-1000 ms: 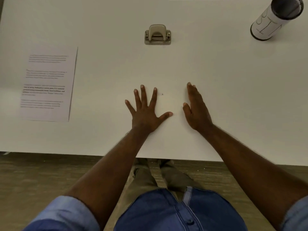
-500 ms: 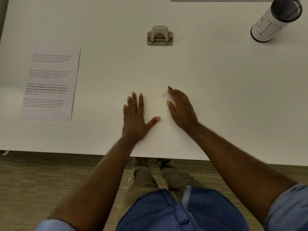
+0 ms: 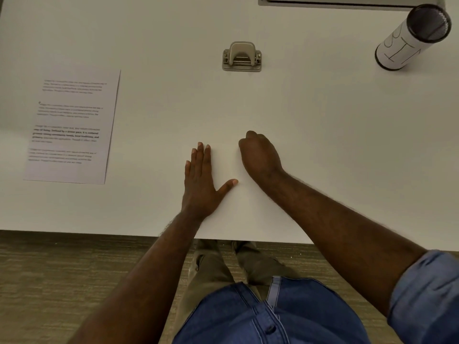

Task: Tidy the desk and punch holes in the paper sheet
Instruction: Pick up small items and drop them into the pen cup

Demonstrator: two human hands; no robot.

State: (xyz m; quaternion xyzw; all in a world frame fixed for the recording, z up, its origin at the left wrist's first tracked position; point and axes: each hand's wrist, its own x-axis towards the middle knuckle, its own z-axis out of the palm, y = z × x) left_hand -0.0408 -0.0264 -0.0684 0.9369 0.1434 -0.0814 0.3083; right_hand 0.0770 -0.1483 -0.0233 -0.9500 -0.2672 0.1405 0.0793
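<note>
White desk (image 3: 323,150), matte and smooth, fills most of my frame; striped grey-brown carpet (image 3: 49,281) runs below its near edge.

Paper sheet (image 3: 72,126) lies flat at left of frame, one page, four blocks of printed text, third block partly bold. Print too blurred for me to read. Edges straight, no holes that I can make out.

Hole punch (image 3: 241,57) sits upper centre, well apart from the sheet. Beige-grey metal look, rounded lever over a flat rectangular base. No brand readable.

Cylinder cup (image 3: 412,38) at upper right, dark mesh visible at the rim, wrapped in white paper with hand-drawn letters; they look like "BIT" but I can't confirm. Grey strip (image 3: 347,2) along the top edge.

Left hand (image 3: 200,180) rests palm-down on the desk at centre, fingers straight and together, thumb spread to the right, holding nothing. Right hand (image 3: 259,155) is just beside it, fingers curled under into a loose fist, knuckles up. I can't tell whether anything is inside it. Blue rolled sleeve (image 3: 424,291) at lower right.
</note>
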